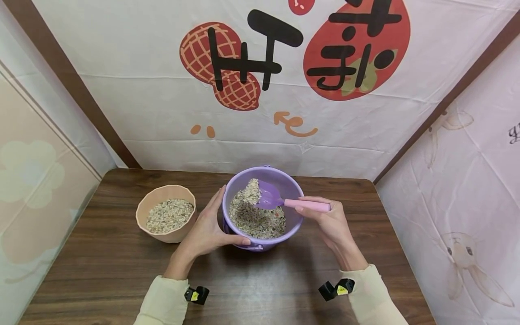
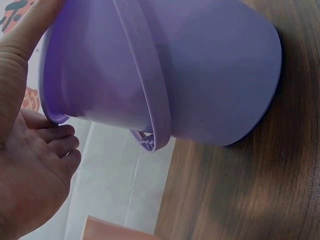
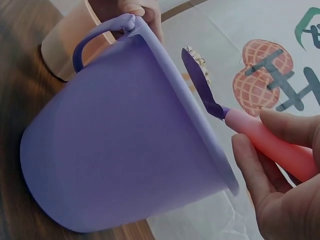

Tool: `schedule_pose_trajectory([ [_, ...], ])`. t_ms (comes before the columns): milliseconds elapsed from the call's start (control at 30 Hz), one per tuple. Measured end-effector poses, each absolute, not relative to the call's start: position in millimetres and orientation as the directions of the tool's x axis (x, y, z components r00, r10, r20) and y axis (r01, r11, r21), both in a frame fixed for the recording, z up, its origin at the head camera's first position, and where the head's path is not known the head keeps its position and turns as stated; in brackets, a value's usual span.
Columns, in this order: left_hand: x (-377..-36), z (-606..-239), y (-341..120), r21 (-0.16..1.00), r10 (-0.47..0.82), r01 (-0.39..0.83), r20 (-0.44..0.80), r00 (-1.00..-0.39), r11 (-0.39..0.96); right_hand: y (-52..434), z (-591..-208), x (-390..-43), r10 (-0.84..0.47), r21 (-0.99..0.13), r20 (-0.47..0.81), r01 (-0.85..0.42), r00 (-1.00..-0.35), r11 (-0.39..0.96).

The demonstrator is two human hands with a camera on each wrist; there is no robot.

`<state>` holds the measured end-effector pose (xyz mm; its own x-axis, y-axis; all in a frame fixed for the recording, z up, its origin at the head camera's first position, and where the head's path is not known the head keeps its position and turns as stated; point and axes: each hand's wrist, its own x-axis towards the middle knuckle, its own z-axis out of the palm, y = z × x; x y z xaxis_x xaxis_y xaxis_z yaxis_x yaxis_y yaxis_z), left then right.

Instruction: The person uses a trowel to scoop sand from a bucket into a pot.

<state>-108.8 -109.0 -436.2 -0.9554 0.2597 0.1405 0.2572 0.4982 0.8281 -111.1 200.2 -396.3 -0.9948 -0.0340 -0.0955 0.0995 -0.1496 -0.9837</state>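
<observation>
One purple bucket [image 1: 263, 212] stood at the middle of the brown wooden surface [image 1: 101, 271], roughly half filled with a mixed grain [image 1: 256, 219]. A small scoop [image 1: 284, 201] with a purple blade and pink handle hung over the bucket's mouth, its blade carrying a heap of grain toward the 11 o'clock side of the rim. The right hand [image 1: 329, 221] gripped the pink handle from the 3 o'clock side, fingers curled around it; in the right wrist view the thumb and fingers [image 3: 260, 175] wrapped the handle just outside the bucket's rim. The left hand [image 1: 207, 230] clasped the bucket wall at 9 o'clock, with fingers running up toward the rim and the thumb along the near side at about 7 o'clock. In the left wrist view the bucket's folded-down handle [image 2: 147, 75] lay against its wall.

Just beside the left hand, at the bucket's 9 o'clock, sat a peach-coloured bowl [image 1: 166, 214] holding the same grain, so the left hand lay between bucket and bowl. Behind the surface at 12 o'clock hung a white cloth backdrop [image 1: 260, 67] printed with a peanut and a strawberry. Cream sleeves [image 1: 162, 302] covered both forearms.
</observation>
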Motion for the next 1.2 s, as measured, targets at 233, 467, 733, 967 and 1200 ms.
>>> schedule_pose_trajectory([
  [233, -110.1, -436.2, -109.4, 0.826, 0.262, 0.265, 0.149, -0.954, 0.498, 209.5, -402.6, -103.6, 0.007, -0.984, -0.084, 0.082, -0.996, -0.156],
  [467, -110.2, -436.3, -109.6, 0.822, 0.263, 0.269, 0.152, -0.953, 0.502, 215.6, -407.9, -99.7, 0.05, -0.981, -0.115, 0.105, -0.992, -0.163],
  [733, -107.1, -433.1, -111.3, 0.81, 0.26, 0.276, 0.159, -0.953, 0.517, 216.8, -408.9, -99.0, 0.059, -0.981, -0.117, 0.106, -0.991, -0.163],
  [967, -99.3, -430.4, -131.4, 0.798, 0.199, 0.201, 0.104, -0.975, 0.568, 216.8, -408.4, -97.9, 0.062, -0.979, -0.124, 0.112, -0.99, -0.171],
  [1200, -93.5, -436.5, -179.2, 0.783, 0.066, 0.194, 0.193, -0.979, 0.591, 216.1, -408.5, -97.1, 0.062, -0.978, -0.129, 0.116, -0.99, -0.176],
])
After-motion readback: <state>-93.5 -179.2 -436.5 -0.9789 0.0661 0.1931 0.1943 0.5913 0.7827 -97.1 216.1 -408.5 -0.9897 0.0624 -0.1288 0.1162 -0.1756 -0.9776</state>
